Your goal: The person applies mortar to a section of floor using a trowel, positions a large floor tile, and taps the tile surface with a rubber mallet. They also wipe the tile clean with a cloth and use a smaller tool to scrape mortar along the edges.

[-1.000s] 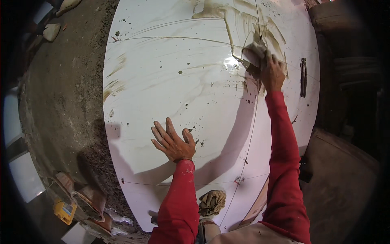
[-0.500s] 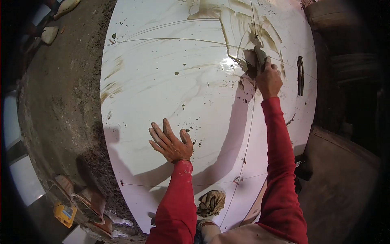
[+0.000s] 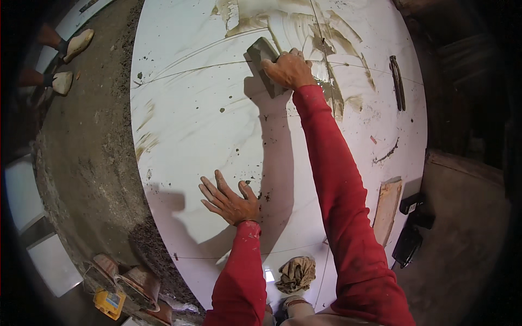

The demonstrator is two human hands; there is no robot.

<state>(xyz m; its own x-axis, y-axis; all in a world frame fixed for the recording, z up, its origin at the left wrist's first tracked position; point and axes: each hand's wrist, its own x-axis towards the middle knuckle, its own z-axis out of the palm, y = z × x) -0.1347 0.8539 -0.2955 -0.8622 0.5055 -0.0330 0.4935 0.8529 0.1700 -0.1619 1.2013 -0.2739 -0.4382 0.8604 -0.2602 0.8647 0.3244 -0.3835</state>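
White tiles (image 3: 187, 127), smeared brown; right hand (image 3: 292, 70) grips flat greyish float (image 3: 262, 50).

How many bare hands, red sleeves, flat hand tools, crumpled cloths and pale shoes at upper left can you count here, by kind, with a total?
Bare hands: 2 (left hand spread open, right hand gripping)
Red sleeves: 2
Flat tool, in the right hand: 1
Crumpled cloth: 1
Pale shoes: 2
Total: 8
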